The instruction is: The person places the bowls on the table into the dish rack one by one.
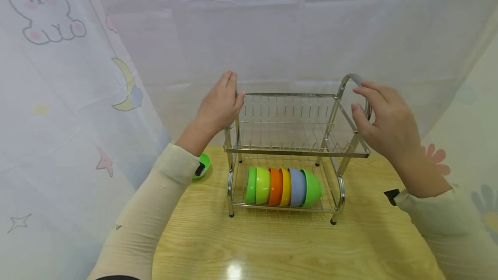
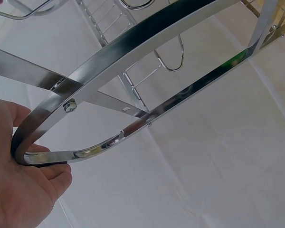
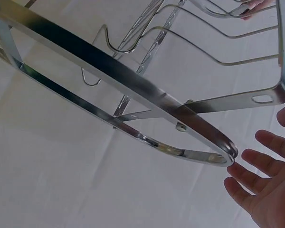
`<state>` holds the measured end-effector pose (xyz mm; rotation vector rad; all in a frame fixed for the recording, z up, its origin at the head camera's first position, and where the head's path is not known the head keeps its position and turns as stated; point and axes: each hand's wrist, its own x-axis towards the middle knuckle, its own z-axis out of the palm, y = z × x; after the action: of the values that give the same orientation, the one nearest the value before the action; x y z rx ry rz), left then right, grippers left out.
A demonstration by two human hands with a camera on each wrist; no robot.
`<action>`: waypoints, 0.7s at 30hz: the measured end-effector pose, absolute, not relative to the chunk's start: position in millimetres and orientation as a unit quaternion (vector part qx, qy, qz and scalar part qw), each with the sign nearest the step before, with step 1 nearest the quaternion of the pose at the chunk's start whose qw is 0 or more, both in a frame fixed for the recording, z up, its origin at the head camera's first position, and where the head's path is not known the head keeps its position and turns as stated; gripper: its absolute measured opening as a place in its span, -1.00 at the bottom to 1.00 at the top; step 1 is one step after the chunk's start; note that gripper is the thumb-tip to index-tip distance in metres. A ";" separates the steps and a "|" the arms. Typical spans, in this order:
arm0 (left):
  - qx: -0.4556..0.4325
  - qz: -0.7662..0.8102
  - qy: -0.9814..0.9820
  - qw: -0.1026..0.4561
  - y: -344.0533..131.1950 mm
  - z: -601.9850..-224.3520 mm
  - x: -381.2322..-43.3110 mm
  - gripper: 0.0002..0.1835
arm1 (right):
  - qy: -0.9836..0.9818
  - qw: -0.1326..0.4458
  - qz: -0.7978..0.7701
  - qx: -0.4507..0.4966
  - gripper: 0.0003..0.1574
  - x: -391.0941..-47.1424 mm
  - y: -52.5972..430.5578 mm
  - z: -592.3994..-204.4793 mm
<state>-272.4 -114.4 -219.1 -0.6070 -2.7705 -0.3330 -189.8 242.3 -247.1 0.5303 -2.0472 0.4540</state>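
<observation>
A two-tier metal dish rack [image 1: 297, 154] stands on the table. My left hand [image 1: 219, 105] grips its left end; in the left wrist view the curved end bar [image 2: 47, 118] lies against the palm, between thumb and fingers. Beside the right end bar is my right hand [image 1: 393, 120], fingers spread and loosely bent. In the right wrist view its fingertips come right up to the bend of that bar [image 3: 213, 137], holding nothing. On the lower tier a row of nested bowls lies sideways: greens, an orange one [image 1: 275, 187], a yellow one [image 1: 285, 187], a blue one [image 1: 297, 187] and a green one [image 1: 313, 189] at the right.
Left of the rack, a green bowl [image 1: 206, 161] sits on the wooden table [image 1: 272, 245], partly hidden by my left sleeve. Pale printed curtains [image 1: 241, 33] hang behind and along both sides. Wire dividers [image 1: 285, 107] line the back of the upper tier.
</observation>
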 end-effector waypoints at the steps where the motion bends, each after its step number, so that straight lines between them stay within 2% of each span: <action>1: -0.211 -0.116 -0.960 0.142 -113.9 -219.2 -271.9 -0.27 | -0.838 0.466 0.188 0.213 -0.53 -192.4 244.3 -247.0; 9: -0.214 -0.113 -0.960 0.141 -109.6 -220.6 -269.1 -0.27 | -0.871 0.419 0.169 0.190 -0.50 -209.2 259.8 -246.7; 21: -0.216 -0.127 -0.957 0.149 -108.1 -224.6 -268.4 -0.26 | -0.939 0.276 0.158 0.132 -0.31 -223.9 272.2 -239.0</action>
<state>-268.4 -108.1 -224.6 -0.6210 -2.7504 -0.3656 -223.9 272.2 -239.0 0.3542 -2.5214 0.4255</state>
